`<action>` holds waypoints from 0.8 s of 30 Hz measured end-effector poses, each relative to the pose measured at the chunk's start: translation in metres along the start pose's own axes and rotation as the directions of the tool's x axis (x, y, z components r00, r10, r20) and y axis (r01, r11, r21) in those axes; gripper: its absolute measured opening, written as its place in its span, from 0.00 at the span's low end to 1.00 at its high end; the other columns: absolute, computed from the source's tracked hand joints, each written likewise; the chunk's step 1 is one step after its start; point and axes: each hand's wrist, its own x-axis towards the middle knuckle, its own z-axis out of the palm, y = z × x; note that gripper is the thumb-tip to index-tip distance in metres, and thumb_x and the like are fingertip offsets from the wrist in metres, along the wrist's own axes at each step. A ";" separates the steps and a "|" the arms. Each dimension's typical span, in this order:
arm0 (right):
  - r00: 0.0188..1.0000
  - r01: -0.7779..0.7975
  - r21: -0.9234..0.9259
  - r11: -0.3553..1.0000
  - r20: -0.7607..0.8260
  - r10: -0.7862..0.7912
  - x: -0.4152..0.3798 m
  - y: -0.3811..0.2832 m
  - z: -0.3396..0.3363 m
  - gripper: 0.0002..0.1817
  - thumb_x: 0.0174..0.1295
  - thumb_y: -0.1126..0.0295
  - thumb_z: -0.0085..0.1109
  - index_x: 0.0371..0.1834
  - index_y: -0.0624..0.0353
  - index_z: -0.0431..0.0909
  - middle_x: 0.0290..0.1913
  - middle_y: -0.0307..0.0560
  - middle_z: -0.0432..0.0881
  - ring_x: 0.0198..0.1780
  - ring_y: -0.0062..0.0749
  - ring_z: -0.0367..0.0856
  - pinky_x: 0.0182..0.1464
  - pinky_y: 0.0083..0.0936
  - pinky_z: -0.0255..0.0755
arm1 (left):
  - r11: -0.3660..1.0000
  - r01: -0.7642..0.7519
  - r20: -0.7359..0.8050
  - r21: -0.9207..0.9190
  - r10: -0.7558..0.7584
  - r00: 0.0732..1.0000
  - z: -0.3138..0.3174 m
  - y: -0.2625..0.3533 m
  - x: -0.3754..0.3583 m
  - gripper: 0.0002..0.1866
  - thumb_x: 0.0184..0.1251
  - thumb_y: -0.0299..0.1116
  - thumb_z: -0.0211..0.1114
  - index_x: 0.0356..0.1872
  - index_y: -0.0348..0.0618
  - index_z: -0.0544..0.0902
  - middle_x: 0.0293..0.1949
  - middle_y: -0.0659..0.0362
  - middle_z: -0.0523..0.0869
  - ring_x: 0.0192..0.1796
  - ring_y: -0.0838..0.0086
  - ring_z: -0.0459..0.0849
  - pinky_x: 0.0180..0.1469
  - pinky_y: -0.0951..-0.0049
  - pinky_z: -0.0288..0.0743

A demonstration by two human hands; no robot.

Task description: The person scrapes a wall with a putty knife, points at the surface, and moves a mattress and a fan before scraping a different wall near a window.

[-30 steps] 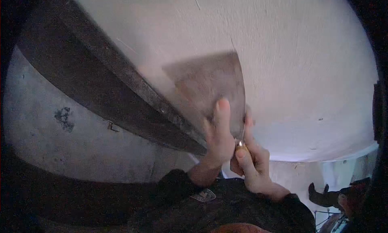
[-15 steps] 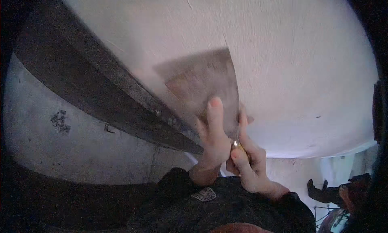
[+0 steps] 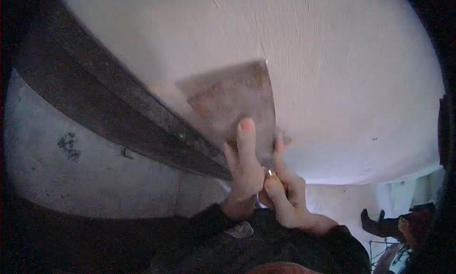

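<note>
A wide putty knife (image 3: 232,96) lies with its blade against a pale, streaked plastered surface (image 3: 323,74). Its far right corner touches the plaster. Wrapped round the yellowish handle, with the thumb on top, is my right hand (image 3: 287,198). My left hand (image 3: 246,167) grips the lower part of the blade, its thumb pressed flat on the face; its other fingers are partly hidden. The blade's left edge, blurred, comes close to a dark beam (image 3: 166,117) bordering the plaster.
Beyond the beam stands a grey wall (image 3: 99,169) with a dark stained patch (image 3: 69,146) and a small metal bracket (image 3: 127,153). At lower right, another person's dark-clothed arm or leg (image 3: 387,226) shows near thin metal bars (image 3: 377,252).
Both hands and the putty knife have shifted slightly left and a little down in view. The grip of each hand on the knife stays the same.
</note>
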 end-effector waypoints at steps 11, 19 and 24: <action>1.000 0.028 -0.053 0.998 0.006 -0.028 0.004 0.004 0.001 0.33 0.68 0.73 0.45 0.74 0.66 0.45 0.47 0.49 0.79 0.45 0.21 0.72 0.49 0.18 0.65 | 0.993 -0.097 0.076 0.062 0.092 0.993 0.008 0.017 0.019 0.24 0.73 0.51 0.48 0.35 0.36 0.75 0.23 0.58 0.79 0.22 0.77 0.78 0.23 0.76 0.71; 0.992 0.092 0.067 0.993 -0.088 -0.086 0.011 0.002 0.017 0.30 0.69 0.73 0.47 0.73 0.67 0.52 0.46 0.51 0.81 0.45 0.21 0.74 0.48 0.19 0.67 | 0.999 -0.039 0.130 -0.008 0.040 0.991 0.006 0.025 0.024 0.22 0.73 0.49 0.50 0.34 0.35 0.75 0.25 0.56 0.80 0.23 0.75 0.78 0.24 0.76 0.71; 0.943 0.165 -0.323 0.932 -0.224 -0.245 0.005 0.026 0.004 0.33 0.62 0.71 0.56 0.68 0.74 0.57 0.35 0.51 0.83 0.31 0.29 0.79 0.40 0.25 0.70 | 0.998 -0.064 0.245 -0.021 0.067 0.967 -0.014 0.004 0.027 0.19 0.73 0.44 0.51 0.37 0.34 0.76 0.27 0.54 0.82 0.29 0.73 0.83 0.28 0.74 0.77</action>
